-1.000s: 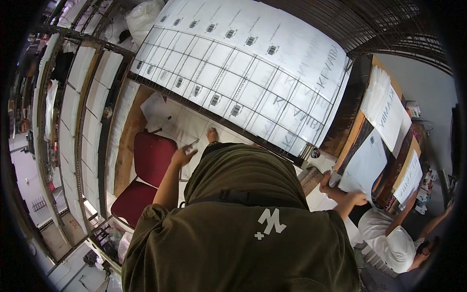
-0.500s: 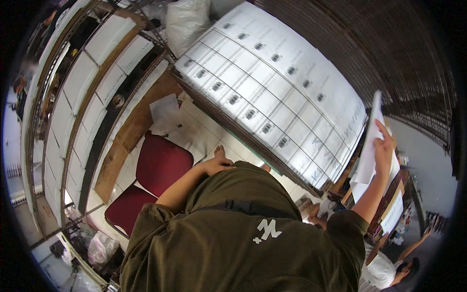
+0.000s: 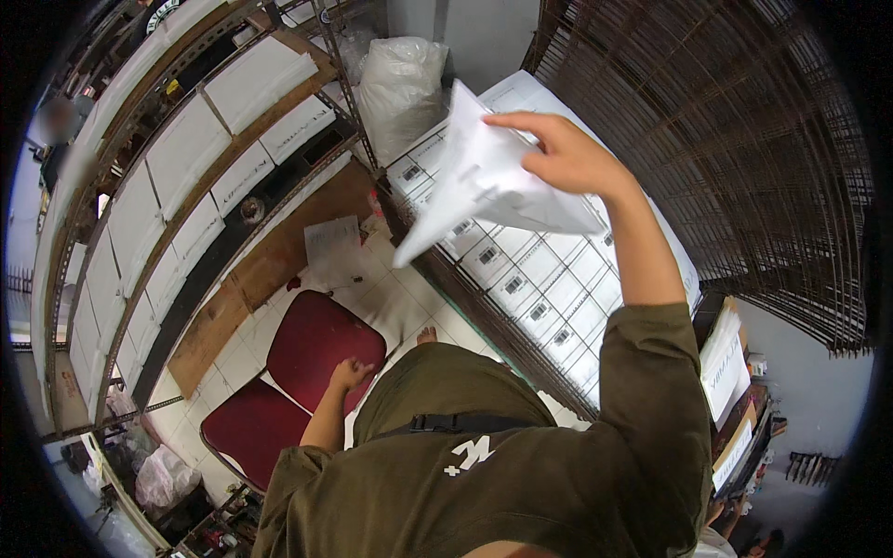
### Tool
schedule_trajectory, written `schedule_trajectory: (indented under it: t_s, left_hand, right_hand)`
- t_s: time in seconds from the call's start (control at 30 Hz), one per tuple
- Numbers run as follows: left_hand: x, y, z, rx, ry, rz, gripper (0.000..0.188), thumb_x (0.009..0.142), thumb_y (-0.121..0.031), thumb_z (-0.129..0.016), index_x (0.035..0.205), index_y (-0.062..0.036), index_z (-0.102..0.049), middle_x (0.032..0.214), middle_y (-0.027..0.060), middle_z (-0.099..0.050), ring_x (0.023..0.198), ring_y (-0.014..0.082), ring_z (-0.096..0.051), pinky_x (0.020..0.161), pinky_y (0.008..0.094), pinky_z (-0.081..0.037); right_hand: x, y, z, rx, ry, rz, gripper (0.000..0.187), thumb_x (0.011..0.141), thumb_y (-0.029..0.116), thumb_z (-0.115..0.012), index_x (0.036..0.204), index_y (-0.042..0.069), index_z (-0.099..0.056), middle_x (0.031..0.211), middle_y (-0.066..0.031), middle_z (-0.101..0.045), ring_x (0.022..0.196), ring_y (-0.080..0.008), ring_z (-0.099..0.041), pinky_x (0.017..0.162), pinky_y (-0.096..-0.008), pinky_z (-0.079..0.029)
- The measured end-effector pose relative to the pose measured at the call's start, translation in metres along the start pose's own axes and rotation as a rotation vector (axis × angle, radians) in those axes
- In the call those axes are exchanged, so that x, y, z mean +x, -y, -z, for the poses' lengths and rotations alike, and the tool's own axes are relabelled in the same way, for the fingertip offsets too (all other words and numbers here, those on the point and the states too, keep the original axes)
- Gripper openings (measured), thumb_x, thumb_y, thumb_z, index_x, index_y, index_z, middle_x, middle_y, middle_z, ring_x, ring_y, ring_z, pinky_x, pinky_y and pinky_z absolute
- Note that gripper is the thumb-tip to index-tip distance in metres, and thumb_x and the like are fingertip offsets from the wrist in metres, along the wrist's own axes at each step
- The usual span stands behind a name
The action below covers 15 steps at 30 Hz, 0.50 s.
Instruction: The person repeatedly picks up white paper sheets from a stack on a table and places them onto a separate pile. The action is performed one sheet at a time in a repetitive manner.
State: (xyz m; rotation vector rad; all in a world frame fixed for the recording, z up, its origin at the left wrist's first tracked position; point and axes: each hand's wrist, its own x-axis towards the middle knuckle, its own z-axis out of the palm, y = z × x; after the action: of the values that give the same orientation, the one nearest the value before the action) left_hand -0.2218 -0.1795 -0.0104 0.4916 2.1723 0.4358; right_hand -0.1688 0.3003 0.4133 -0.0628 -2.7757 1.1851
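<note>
Presently held a white sheet [image 3: 484,191] in the right hand [image 3: 572,160], with the grip clenched on it between thumb and fingers. Held it in the air above the far left part of the counter [image 3: 473,305], bent and blurred rather than flat. Could not tell whether single or layered. Had the left hand [image 3: 352,374] beside the red chair [image 3: 321,335], with loosely curled fingers and nothing visible in the grip. Found already laid on the counter: rows of printed sheets [image 3: 535,288], crossed by dark grid lines. Judged the handling as partway, with the held sheet picked up but not yet released. Saw further white paper [image 3: 728,377] stacked at the near right, well apart from both hands. Could not tell the remaining count.
</note>
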Motion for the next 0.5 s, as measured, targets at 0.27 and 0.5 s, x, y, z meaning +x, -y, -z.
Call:
schedule_trajectory:
  t_s: [0.27, 0.5]
  left_hand:
    - [-0.03, 0.183, -0.055, -0.199, 0.079, 0.443, 0.044, 0.075, -0.037, -0.067, 0.088, 0.0048, -0.059, 0.088, 0.0211, -0.063, 0.085, 0.0248, -0.06, 0.073, 0.037, -0.045]
    - [-0.033, 0.062, 0.007, -0.437, 0.056, 0.217, 0.031, 0.078, -0.029, -0.067, 0.071, -0.0028, -0.052, 0.062, 0.002, -0.05, 0.06, 0.0124, -0.045, 0.058, 0.0278, -0.04]
  right_hand:
    - [0.055, -0.022, 0.015, 0.251, -0.265, -0.113, 0.058, 0.067, -0.005, -0.046, 0.124, 0.008, -0.051, 0.109, -0.0102, -0.06, 0.068, -0.008, -0.055, 0.062, -0.0228, -0.047]
    - [0.009, -0.167, -0.084, 0.703, -0.779, -0.325, 0.069, 0.069, -0.011, -0.044, 0.135, 0.004, -0.033, 0.136, -0.0101, -0.038, 0.077, -0.0055, -0.051, 0.065, -0.0164, -0.041]
